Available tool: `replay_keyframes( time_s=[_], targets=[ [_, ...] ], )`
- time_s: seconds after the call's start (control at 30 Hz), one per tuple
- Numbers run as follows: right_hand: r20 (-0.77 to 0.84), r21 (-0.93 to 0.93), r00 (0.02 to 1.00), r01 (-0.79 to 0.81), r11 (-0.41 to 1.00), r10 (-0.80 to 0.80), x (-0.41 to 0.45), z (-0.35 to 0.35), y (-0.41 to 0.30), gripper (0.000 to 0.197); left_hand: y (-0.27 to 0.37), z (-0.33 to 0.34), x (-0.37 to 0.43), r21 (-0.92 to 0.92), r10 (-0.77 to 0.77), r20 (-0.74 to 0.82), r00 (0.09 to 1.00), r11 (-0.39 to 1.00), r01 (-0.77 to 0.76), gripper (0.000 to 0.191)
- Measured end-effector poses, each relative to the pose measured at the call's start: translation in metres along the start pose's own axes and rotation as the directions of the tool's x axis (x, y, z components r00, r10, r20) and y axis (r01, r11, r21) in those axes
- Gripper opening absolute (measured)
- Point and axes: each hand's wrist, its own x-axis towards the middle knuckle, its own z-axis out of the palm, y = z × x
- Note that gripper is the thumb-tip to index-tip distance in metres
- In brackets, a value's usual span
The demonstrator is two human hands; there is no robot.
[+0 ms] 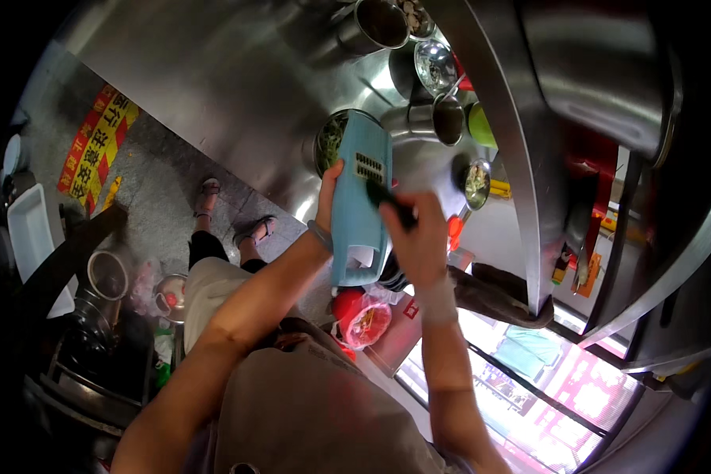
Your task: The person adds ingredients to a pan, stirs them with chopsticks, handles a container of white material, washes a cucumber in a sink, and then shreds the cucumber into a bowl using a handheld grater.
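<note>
My left hand (330, 192) grips the side of a light-blue handheld grater (355, 207). It slants over a steel bowl, with its handle end towards me. Green vegetable shreds (330, 142) show in the bowl, partly covered by the grater. My right hand (418, 234) holds a dark green vegetable piece (388, 201), likely cucumber. The piece lies against the grater's face, just below the toothed metal blade (369, 167). My right fingers are slightly blurred, and the grater's underside is hidden.
The bowl stands on a steel counter (231, 89). Beyond are steel pots (449, 121) and a small bowl of pale shreds (477, 185). A steel shelf edge (512, 101) overhangs at right. A lined red bin (364, 323) sits low beside me.
</note>
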Motion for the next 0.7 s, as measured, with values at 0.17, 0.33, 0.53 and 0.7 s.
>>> replay_keyframes(
  time_s=[0.17, 0.33, 0.53, 0.7],
  targets=[
    [-0.137, -0.039, 0.990, -0.036, 0.999, 0.030, 0.060, 0.023, 0.024, 0.022, -0.016, -0.011, 0.004, 0.087, -0.022, -0.051, 0.998, 0.996, 0.026, 0.070],
    [0.037, 0.018, 0.992, -0.118, 0.993, 0.118, -0.010, 0.009, -0.006, 0.014, -0.006, -0.005, 0.005, 0.016, 0.013, -0.006, 1.000, 1.000, -0.013, 0.064],
    [-0.089, -0.103, 0.996, -0.024, 0.994, 0.015, 0.041, 0.019, 0.011, 0.018, -0.016, -0.023, 0.005, 0.091, -0.008, -0.099, 0.995, 0.996, 0.017, 0.065],
    [-0.107, -0.086, 0.994, -0.023, 0.996, 0.014, 0.048, 0.026, 0.022, 0.009, -0.019, -0.012, 0.013, 0.127, 0.044, -0.104, 0.994, 0.991, -0.031, 0.066]
  ],
)
